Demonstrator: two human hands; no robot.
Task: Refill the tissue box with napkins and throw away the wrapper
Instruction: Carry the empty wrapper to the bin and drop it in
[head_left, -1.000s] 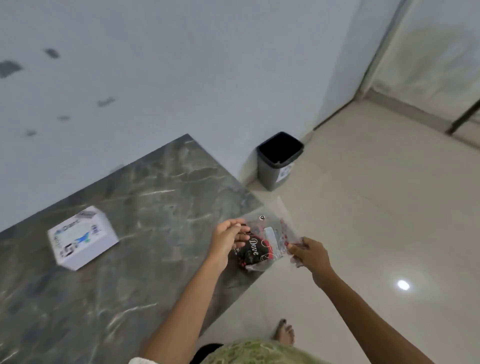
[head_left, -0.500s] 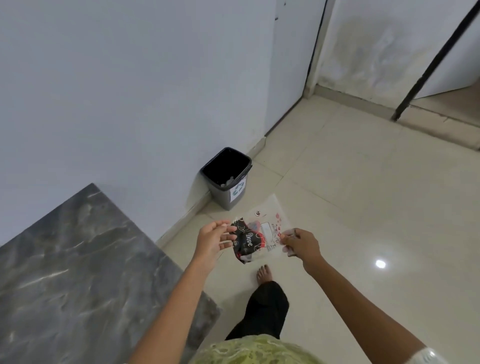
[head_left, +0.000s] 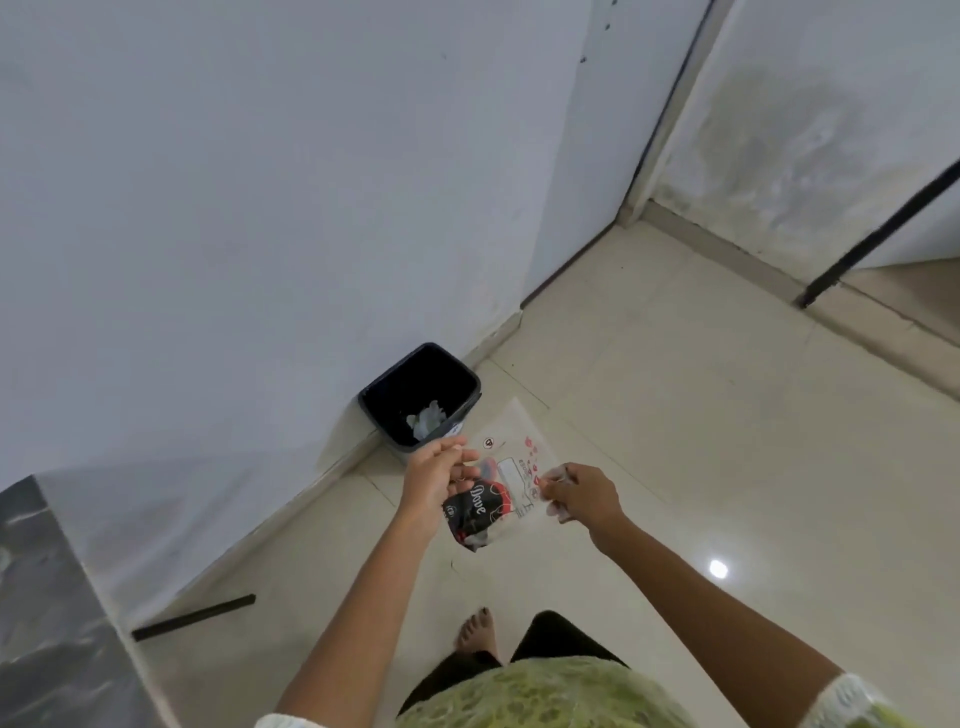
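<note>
Moved: since a second ago the grey marbled bench (head_left: 47, 613) has slid to the lower left edge and the bin now sits just beyond the hands; the tissue box is out of view.
Foot: one bare foot (head_left: 475, 631) on the pale tiled floor (head_left: 701, 441), stepping toward the bin.
Wrapper: thin clear plastic wrapper with black and red print (head_left: 496, 496), empty and crumpled, held in the air between both hands.
Right hand (head_left: 584, 493): fingers pinched shut on the wrapper's right edge.
Left hand (head_left: 434, 475): fingers curled against the printed left end; whether it truly grips, I cannot tell.
Handling: likely weightless, limp, slippery; best scrunched into a ball so it drops rather than drifts.
Bin: small dark grey square plastic bin (head_left: 467, 402) by the white wall (head_left: 260, 208), open, pale scraps inside.
</note>
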